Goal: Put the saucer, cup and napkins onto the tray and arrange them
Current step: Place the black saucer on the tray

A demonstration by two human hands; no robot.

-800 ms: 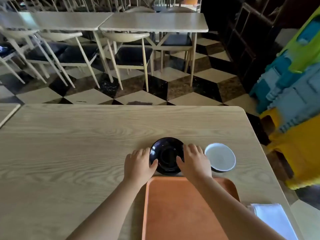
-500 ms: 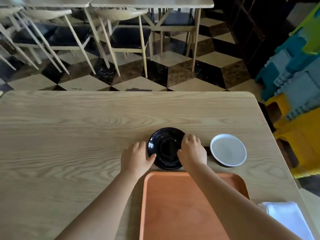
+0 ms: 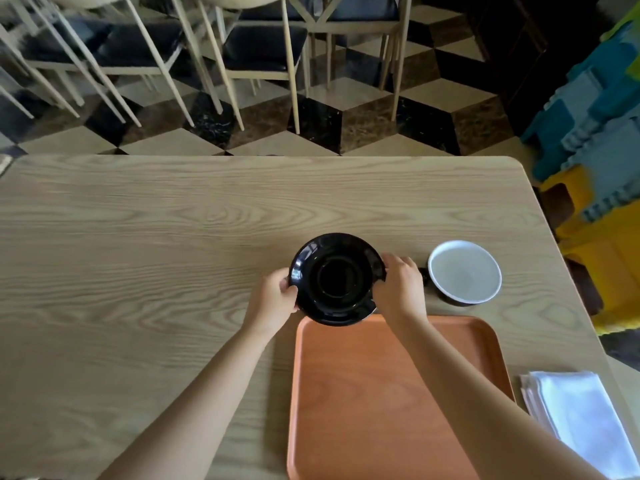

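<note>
A glossy black saucer (image 3: 336, 278) is held between both hands, its near rim overlapping the far edge of the orange tray (image 3: 388, 403). My left hand (image 3: 273, 301) grips its left rim and my right hand (image 3: 401, 289) grips its right rim. The cup (image 3: 464, 271), white inside and dark outside, stands on the table to the right of the saucer, its handle pointing at my right hand. A stack of white napkins (image 3: 581, 417) lies to the right of the tray, near the table's right edge.
The wooden table (image 3: 173, 254) stretches far to the left and ahead. Beyond its far edge are chairs (image 3: 263, 43) on a chequered floor. Coloured plastic crates (image 3: 602, 140) stand beside the table's right edge.
Both hands have closed on the saucer's rims, and it has come slightly toward me, now overlapping the tray's far edge. The view has tilted further down.
</note>
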